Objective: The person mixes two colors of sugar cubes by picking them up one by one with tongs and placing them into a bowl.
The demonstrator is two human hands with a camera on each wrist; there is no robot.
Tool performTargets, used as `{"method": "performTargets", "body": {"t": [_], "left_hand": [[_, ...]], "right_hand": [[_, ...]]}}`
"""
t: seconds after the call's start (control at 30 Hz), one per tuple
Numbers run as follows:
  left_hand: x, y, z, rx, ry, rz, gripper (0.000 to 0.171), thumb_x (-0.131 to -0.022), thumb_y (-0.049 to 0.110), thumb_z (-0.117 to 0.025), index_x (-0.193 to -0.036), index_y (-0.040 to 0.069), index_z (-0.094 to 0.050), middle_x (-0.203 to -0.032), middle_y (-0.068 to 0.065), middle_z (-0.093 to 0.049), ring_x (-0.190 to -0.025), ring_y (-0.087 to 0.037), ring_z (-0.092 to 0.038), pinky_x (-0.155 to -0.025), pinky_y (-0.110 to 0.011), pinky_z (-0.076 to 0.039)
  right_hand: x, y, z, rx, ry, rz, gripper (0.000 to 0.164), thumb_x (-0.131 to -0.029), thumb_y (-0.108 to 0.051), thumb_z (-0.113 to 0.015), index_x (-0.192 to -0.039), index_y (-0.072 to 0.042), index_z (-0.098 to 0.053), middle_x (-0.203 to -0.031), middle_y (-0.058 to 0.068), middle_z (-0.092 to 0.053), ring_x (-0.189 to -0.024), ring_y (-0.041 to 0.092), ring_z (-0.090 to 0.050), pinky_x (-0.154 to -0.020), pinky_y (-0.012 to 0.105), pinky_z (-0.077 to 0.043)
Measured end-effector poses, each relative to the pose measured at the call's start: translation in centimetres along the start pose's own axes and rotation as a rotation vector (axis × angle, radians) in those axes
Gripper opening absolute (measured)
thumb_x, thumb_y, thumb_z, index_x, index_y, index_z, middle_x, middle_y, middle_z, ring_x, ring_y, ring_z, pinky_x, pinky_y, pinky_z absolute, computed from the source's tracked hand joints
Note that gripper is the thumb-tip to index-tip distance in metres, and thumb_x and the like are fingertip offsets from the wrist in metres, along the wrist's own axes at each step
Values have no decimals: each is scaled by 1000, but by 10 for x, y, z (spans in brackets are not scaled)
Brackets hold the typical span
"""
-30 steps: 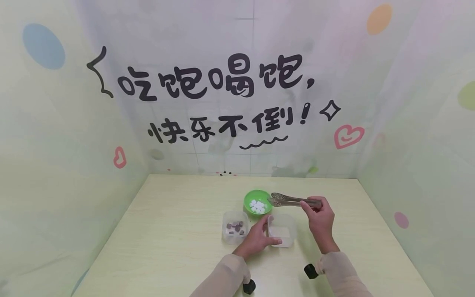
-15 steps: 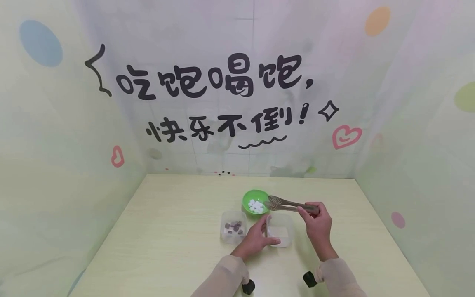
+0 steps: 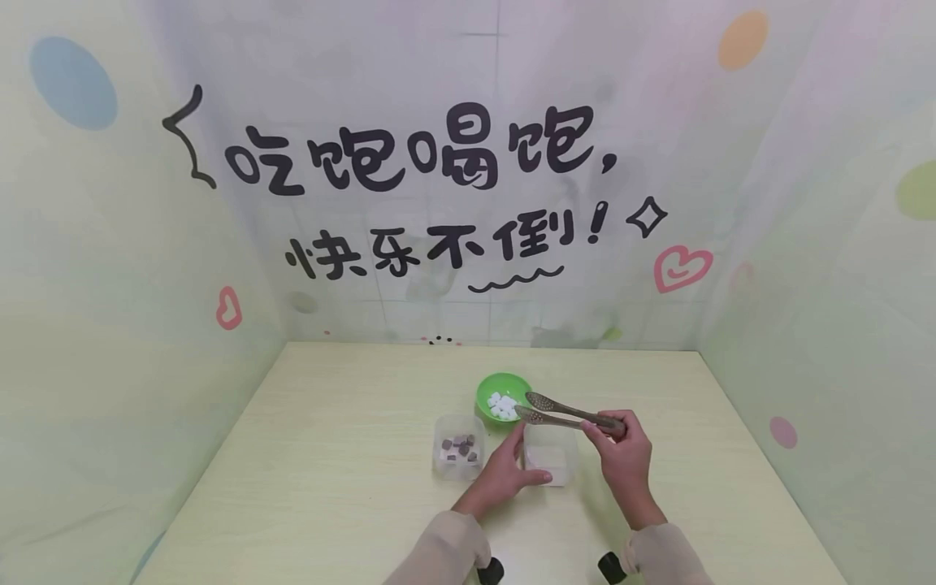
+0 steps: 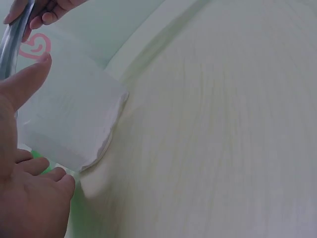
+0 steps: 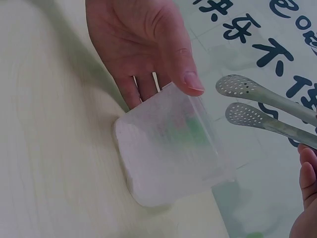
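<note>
My left hand (image 3: 500,475) holds a clear plastic container (image 3: 553,439) by its left side, thumb in front and fingers behind. A whitish layer shows at the container's bottom; I cannot tell what it is. My right hand (image 3: 626,452) grips perforated metal tongs (image 3: 574,410) by the rear end. The tongs' tips are spread, with nothing between them, above the container's far rim and near the green bowl (image 3: 484,409). White cubes (image 3: 503,405) lie in that bowl. In the right wrist view, the tongs (image 5: 247,114) appear to the right of the container (image 5: 163,144).
A second clear plastic container (image 3: 439,467) stands left of my left hand, with several brownish-purple cubes (image 3: 460,446) inside. The pale wooden table (image 3: 329,455) is enclosed by printed fabric walls (image 3: 351,81) at the back and both sides.
My right hand has moved slightly toward me with the tongs, bringing them from beside the bowl over the container. The tongs' tips have spread wider. My left hand keeps its hold.
</note>
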State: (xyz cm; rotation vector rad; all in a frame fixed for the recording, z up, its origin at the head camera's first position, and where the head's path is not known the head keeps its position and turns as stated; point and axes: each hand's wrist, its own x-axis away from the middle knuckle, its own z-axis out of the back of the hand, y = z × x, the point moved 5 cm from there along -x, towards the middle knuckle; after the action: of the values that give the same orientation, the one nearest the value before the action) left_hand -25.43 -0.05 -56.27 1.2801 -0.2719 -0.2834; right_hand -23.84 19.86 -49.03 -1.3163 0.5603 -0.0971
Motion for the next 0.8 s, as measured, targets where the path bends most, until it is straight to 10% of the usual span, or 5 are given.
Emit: {"method": "performTargets", "body": {"t": [0.3,0.8], "left_hand": [[16,10,-5,45,93,18,104,-82,21,-81,-157,-3,-13,-164,-25,-17,-149,-47,-24,-123,-57,-27],[46,9,0,71,164,23,95,-80,17,-82,-153,-6,-25,-158,-31,-28,-144,-49,-33,-118,-55,-34]], "right_hand": [[10,-22,0,-32,-23,-23,29,-78,7,-78,-100,12,-60,-75,-17,-63,-68,-8,-59,-55,9,-47],[14,5,-10,-23,-38,-107,30,-79,6,-78,-103,7,-61,-87,13,-72,-72,-8,-63,-57,11,-49]]}}
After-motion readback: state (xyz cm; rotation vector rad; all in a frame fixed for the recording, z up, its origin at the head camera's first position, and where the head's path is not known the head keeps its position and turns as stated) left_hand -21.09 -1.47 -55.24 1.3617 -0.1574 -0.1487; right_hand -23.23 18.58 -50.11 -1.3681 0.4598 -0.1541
